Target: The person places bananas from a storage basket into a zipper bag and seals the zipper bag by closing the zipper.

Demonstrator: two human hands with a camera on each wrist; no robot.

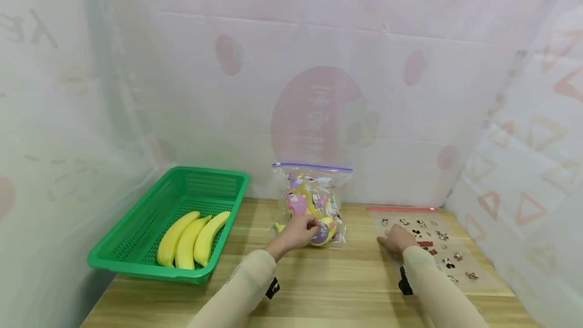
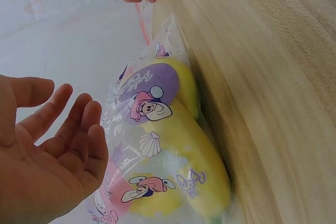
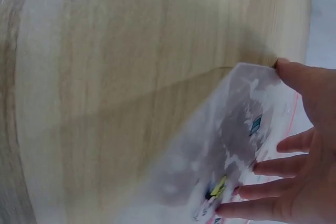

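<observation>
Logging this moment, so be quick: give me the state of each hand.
Left hand: open, holding nothing, near the purple-zip bag.
Right hand: open, touching the red-zip bag.

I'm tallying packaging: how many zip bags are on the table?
2. The purple-sealed bag is upright and filled, just beyond the left hand; the red-sealed bag lies flat beneath the right hand. Any stacked under the flat one would be hidden.

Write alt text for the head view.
A person's left hand is before an upright, purple-zipped clear bag holding yellow items on a wooden table; their right hand is over a flat, red-zipped bag. At left, a green basket holds three bananas.
</observation>
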